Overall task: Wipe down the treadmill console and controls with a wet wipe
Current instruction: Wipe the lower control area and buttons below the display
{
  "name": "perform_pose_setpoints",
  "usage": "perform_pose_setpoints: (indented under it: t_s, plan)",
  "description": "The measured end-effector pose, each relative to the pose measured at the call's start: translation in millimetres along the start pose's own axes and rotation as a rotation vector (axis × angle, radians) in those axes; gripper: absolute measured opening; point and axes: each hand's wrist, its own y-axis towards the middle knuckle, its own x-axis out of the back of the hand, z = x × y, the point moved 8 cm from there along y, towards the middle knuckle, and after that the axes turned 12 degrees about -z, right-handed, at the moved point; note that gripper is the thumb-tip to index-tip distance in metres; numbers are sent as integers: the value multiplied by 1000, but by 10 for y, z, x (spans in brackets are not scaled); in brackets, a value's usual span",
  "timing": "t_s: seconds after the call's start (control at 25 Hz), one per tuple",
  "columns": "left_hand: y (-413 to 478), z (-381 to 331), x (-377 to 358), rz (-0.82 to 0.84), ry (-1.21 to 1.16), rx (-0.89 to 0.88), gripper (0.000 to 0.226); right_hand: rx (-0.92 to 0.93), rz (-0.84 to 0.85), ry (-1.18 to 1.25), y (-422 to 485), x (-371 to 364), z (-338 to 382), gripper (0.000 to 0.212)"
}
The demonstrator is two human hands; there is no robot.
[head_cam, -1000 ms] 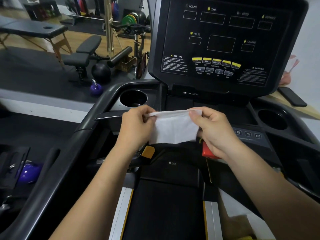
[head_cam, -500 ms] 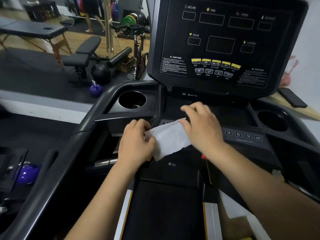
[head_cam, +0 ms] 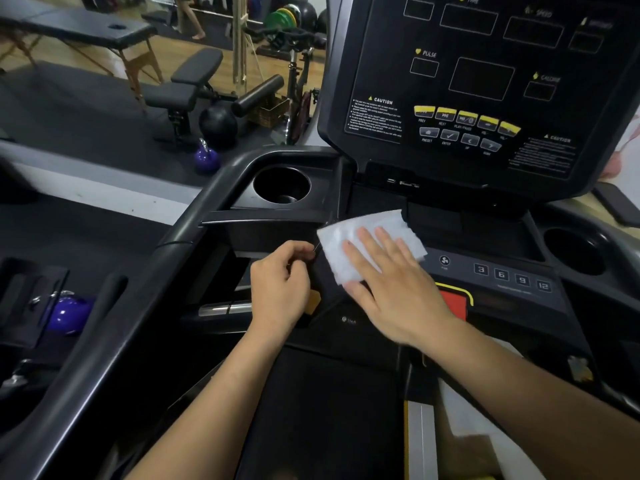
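Note:
The black treadmill console (head_cam: 485, 81) rises ahead with dark displays and a row of yellow buttons (head_cam: 465, 117). Below it runs the lower control panel (head_cam: 512, 277) with number keys. A white wet wipe (head_cam: 363, 237) lies spread flat on the left part of that panel. My right hand (head_cam: 391, 282) presses flat on the wipe, fingers stretched out. My left hand (head_cam: 280, 282) hovers just left of the wipe, fingers curled loosely and holding nothing that I can see.
Cup holders sit at the left (head_cam: 281, 185) and right (head_cam: 575, 251) of the console. A red stop button (head_cam: 453, 303) lies under my right wrist. The treadmill's handrail (head_cam: 194, 216) curves along the left. Weight benches and purple kettlebells (head_cam: 207, 157) stand beyond.
The wipe was held stretched between both hands, then laid on the lower panel. My left hand has let go of it and my right hand now lies flat on top.

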Motion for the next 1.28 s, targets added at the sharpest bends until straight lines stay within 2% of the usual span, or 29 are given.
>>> perform_pose_setpoints:
  t_s: [0.08, 0.12, 0.24, 0.36, 0.48, 0.6, 0.64, 0.72, 0.8, 0.84, 0.96, 1.0, 1.16, 1.28]
  plan:
    - [7, 39, 40, -41, -52, 47, 36, -61, 14, 35, 194, 8, 129, 66]
    - [13, 58, 76, -78, -71, 65, 34, -22, 4, 45, 214, 2, 301, 67]
    - [-3, 37, 198, -187, -76, 51, 27, 205, -18, 39, -126, -66, 829, 70]
    - [-11, -47, 203, -204, 2, -71, 29, 357, 23, 10, -337, -74, 744, 66]
    - [-56, -138, 53, -53, 82, -159, 27, 222, 19, -64, 41, 14, 195, 73]
    - [-76, -174, 107, -108, 80, -215, 34, 102, 52, -54, 251, 10, 37, 78]
    - [-62, -144, 161, -161, 38, -184, 36, 129, 50, -39, 188, -6, 150, 79]
    - [-41, -98, 230, -225, -27, -136, 37, 302, 41, -11, -119, -47, 482, 78]
    - [-47, -104, 233, -214, -47, -136, 37, 480, 43, -1, -331, -15, 567, 70]
    - [-53, -107, 223, -198, -55, -140, 39, 504, 27, 22, -308, 44, 497, 66]
    - [-51, -60, 200, -178, -82, -114, 43, 294, -76, 123, -2, 278, 233, 62]
    - [-44, -46, 205, -181, -86, -103, 43, 282, -84, 130, 57, 276, 283, 62]
    - [-66, -78, 207, -164, -75, -151, 39, 451, 43, -13, 73, -88, 560, 69]
    - [-57, -78, 197, -170, -60, -144, 37, 330, 65, -45, 271, -38, 43, 70]
